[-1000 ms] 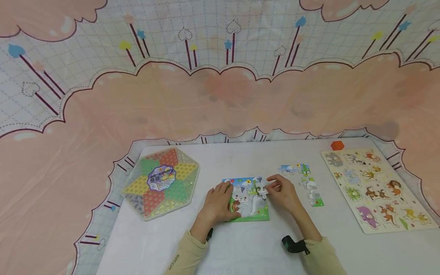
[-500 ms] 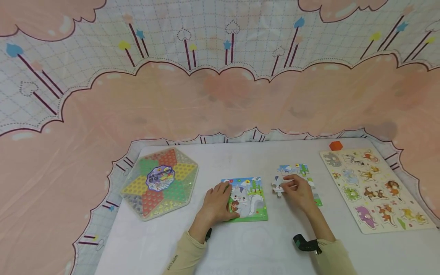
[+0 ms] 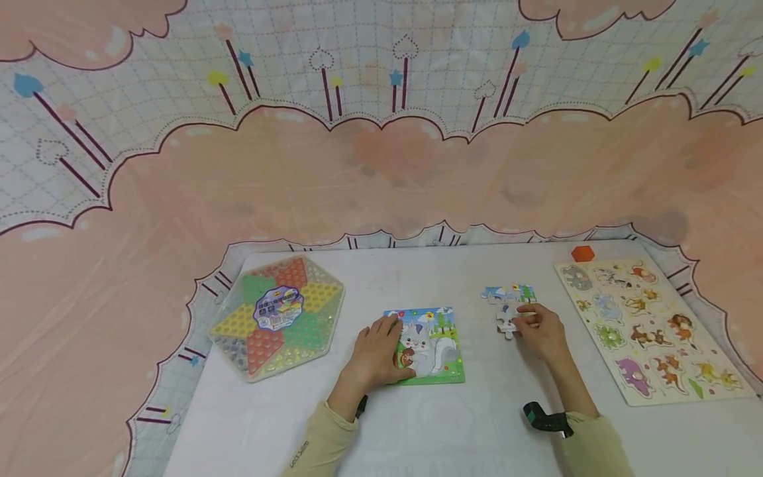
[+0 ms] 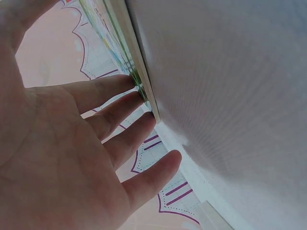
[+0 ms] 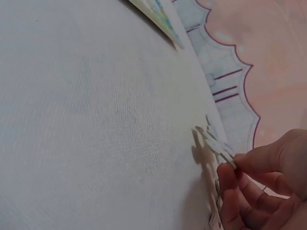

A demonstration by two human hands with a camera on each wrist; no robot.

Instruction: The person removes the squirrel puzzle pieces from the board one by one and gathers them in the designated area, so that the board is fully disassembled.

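A squirrel jigsaw puzzle [image 3: 430, 361] in its shallow tray lies at the middle of the white table. Along its left edge rests my left hand [image 3: 374, 354], fingers extended and thumb near the lower edge; in the left wrist view the fingertips [image 4: 146, 120] touch the tray's side. My right hand [image 3: 545, 334] pinches a grey-and-white puzzle piece [image 3: 507, 318] between thumb and fingers, to the right of the tray. In the right wrist view that piece [image 5: 218, 143] is tilted, close over the table. Other pieces [image 3: 507, 293] lie just beyond it, some hidden behind the right hand.
On the left lies a hexagonal Chinese checkers board [image 3: 322, 324] with coloured triangles. A wooden animal peg puzzle [image 3: 608, 361] occupies the right side, with a red hexagonal block [image 3: 583, 254] behind its far corner. A patterned cloth [image 3: 381, 179] hangs behind the table.
My right hand has carried the grey-and-white puzzle piece rightward, from over the tray's upper right to beside the loose pieces. The left hand has stayed at the tray's edge.
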